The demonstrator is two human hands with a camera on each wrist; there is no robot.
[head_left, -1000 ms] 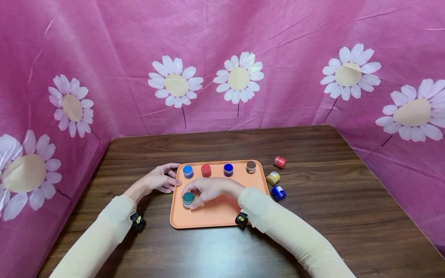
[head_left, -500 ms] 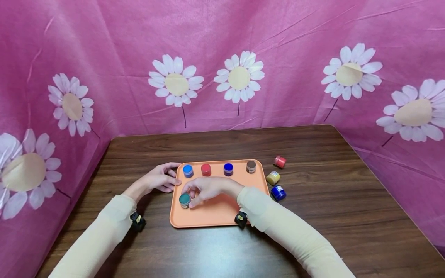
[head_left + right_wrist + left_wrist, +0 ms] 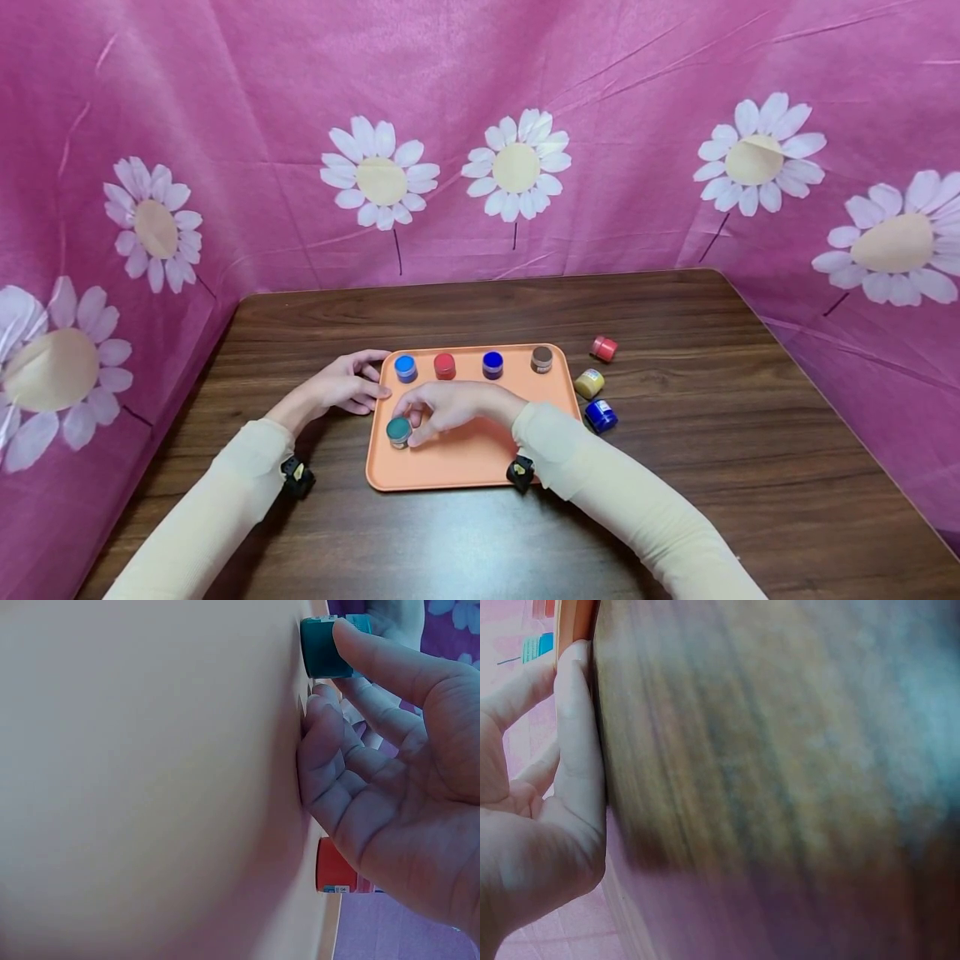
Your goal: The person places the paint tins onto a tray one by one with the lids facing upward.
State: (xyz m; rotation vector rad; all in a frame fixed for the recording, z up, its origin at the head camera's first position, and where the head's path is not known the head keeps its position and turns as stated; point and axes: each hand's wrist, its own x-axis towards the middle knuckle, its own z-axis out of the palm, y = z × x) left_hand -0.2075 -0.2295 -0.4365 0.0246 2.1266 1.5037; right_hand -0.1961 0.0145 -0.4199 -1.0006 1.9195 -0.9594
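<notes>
My right hand (image 3: 446, 408) pinches a small paint jar with a green lid (image 3: 399, 430) between thumb and fingers. The jar stands upright at the left side of an orange tray (image 3: 465, 467). In the right wrist view the thumb lies on the green jar (image 3: 321, 652), and the other fingers rest low along the tray surface. Relaxed fingers of my left hand (image 3: 343, 385) touch the tray's left rim. Along the tray's far edge stand a light blue jar (image 3: 406, 368), a red jar (image 3: 444, 367), a dark blue jar (image 3: 492, 365) and a brown jar (image 3: 542, 360).
To the right of the tray, on the wooden table (image 3: 675, 433), lie a red jar (image 3: 603, 349), a yellow jar (image 3: 589, 384) and a blue jar (image 3: 601, 416) on their sides. Pink cloth with daisies (image 3: 450, 67) hangs around the table.
My right hand has shifted the green-lidded jar slightly to the left on the tray, then held it there. The left hand stays at the rim.
</notes>
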